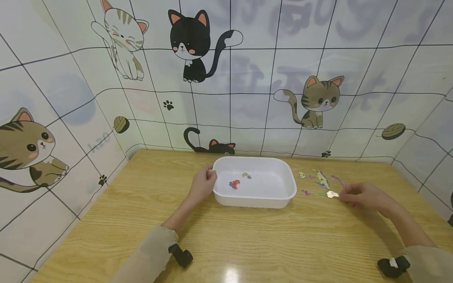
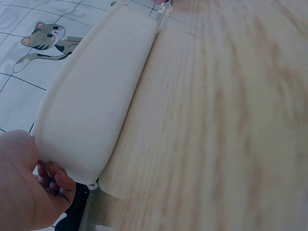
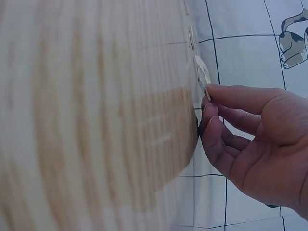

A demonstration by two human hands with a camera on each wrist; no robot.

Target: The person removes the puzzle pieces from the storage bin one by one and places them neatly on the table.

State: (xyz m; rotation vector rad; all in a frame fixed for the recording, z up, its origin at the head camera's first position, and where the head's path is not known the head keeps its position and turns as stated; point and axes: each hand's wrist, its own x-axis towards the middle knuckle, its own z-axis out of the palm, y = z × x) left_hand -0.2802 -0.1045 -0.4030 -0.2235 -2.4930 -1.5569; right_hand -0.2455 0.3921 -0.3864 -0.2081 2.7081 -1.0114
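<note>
A white plastic tub stands on the wooden table, with a red-and-blue sticker-like piece and a smaller greenish one lying inside. My left hand grips the tub's left end, thumb at the rim and fingers curled against the outer wall in the left wrist view. To the right of the tub, my right hand pinches a small flat shiny piece between thumb and forefinger. Edge-on in the right wrist view, that thin piece tilts up off the table. Its printed picture is washed out by glare.
Several flat colourful pieces, among them a long yellow-and-blue one and a pink-purple one, lie between the tub and my right hand. Behind the wooden table rises a wall covering printed with cats and grid lines.
</note>
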